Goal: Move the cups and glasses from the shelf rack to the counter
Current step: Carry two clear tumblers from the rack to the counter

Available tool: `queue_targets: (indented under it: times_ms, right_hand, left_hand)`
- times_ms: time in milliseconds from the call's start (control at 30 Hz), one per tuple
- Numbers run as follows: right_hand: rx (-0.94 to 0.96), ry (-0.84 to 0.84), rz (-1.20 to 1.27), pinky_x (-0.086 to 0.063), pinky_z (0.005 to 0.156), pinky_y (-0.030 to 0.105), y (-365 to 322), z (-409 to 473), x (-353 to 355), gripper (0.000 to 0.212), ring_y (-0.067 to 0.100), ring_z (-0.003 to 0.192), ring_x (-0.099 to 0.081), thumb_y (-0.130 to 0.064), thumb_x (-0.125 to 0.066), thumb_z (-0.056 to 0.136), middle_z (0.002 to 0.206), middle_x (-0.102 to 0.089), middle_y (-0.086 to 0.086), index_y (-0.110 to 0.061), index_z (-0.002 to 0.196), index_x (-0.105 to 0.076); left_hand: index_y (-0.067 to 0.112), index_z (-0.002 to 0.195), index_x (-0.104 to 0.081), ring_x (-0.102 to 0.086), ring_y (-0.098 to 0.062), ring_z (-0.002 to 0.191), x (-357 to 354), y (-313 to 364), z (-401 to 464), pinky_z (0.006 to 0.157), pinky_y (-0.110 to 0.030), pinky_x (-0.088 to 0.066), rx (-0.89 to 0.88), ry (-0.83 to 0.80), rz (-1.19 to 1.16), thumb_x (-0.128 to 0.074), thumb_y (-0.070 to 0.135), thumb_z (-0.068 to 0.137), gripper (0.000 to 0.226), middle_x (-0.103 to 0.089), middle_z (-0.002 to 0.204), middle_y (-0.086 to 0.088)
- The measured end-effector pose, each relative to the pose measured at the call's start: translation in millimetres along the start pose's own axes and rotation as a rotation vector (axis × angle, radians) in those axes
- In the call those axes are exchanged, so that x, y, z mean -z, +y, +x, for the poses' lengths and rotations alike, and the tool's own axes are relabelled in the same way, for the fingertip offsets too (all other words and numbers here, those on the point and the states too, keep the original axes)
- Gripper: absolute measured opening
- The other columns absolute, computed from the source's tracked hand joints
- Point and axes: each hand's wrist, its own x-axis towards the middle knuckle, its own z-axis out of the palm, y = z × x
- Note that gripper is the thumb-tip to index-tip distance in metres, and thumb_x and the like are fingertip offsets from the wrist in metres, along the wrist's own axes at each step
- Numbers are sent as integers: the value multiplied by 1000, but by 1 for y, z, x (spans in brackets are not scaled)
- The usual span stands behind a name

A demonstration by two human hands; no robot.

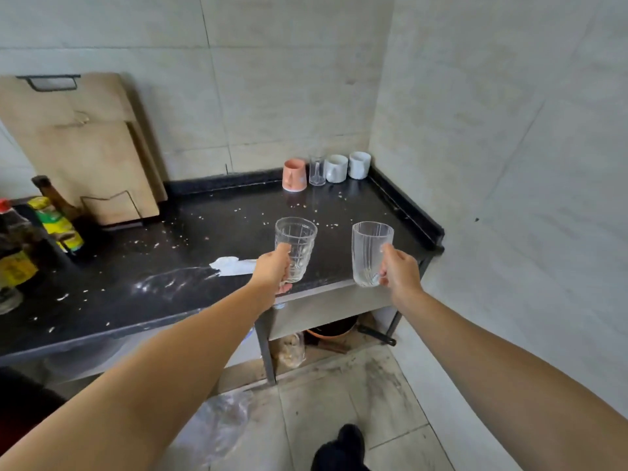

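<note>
My left hand (272, 270) grips a clear patterned glass (297, 239) upright, just above the front edge of the black counter (238, 232). My right hand (401, 270) holds a clear ribbed glass (368, 249) upright, a little to the right, over the counter's front right corner. At the counter's back right corner stand a pink cup (294, 174) upside down, a small clear glass (317, 171) and two white mugs (336, 168) (359, 164) in a row against the wall. The shelf rack is out of view.
Wooden cutting boards (85, 141) lean against the back wall at left. Sauce bottles (20, 246) and a yellow-green packet (57, 222) crowd the left end. A white cloth (231, 265) and crumbs lie mid-counter. Tiled wall closes the right side. A pan (333, 329) sits under the counter.
</note>
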Motion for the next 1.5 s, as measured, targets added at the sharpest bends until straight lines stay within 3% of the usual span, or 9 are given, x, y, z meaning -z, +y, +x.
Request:
queue_targets:
  times_ms: [200,300,533,733,1067,1300,1500]
  right_hand:
    - [39,-46,-19,-37,55,29,-22,144,-19,40,14,44,-36,-27,-54,86,45,-37,-2,-16,51,-39]
    - [33,-68,-27,-38,58,30,-31,209,-24,40,14,46,-37,-26,-53,87,45,-38,-1,-16,51,-39]
    - [5,-111,-139,-41,62,29,-56,371,-32,41,14,49,-41,-28,-48,92,51,-43,2,-13,54,-43]
    - [-63,-92,-166,-43,62,31,-48,469,-59,40,16,52,-42,-30,-45,92,54,-44,4,-13,56,-44]
    - [-42,-18,-112,-42,66,34,-22,554,-105,45,17,56,-43,-28,-42,96,54,-43,2,-14,54,-43]
    - [6,32,-99,-42,67,34,-12,566,-118,43,19,60,-44,-29,-40,97,57,-45,3,-11,59,-44]
    - [44,39,-150,-46,76,34,-1,569,-120,44,19,71,-57,-27,-37,98,68,-58,4,-14,58,-49]
  left_hand:
    - [20,55,-38,-38,-12,41,-73,43,111,67,-29,-44,48,-64,-17,-47,33,89,38,-38,33,10]
    - [20,54,-36,-36,-10,33,-105,57,161,72,-32,-44,94,-89,-13,-46,34,90,40,-36,34,10]
    - [19,52,-34,-29,-14,46,-199,99,289,82,-38,-44,189,-59,-114,-45,32,90,42,-30,42,6]
    - [20,49,-34,-30,-14,46,-255,108,376,77,-34,-46,225,-58,-122,-44,31,88,41,-30,46,4]
    - [22,53,-33,-30,-12,48,-306,99,467,87,-36,-46,228,-21,-201,-44,27,88,37,-29,46,8]
    - [22,51,-31,-32,-12,55,-311,91,490,83,-34,-44,186,8,-151,-46,25,86,38,-29,51,6]
    - [21,52,-30,-30,-12,53,-318,84,500,81,-34,-45,186,39,-192,-44,24,88,39,-28,50,5]
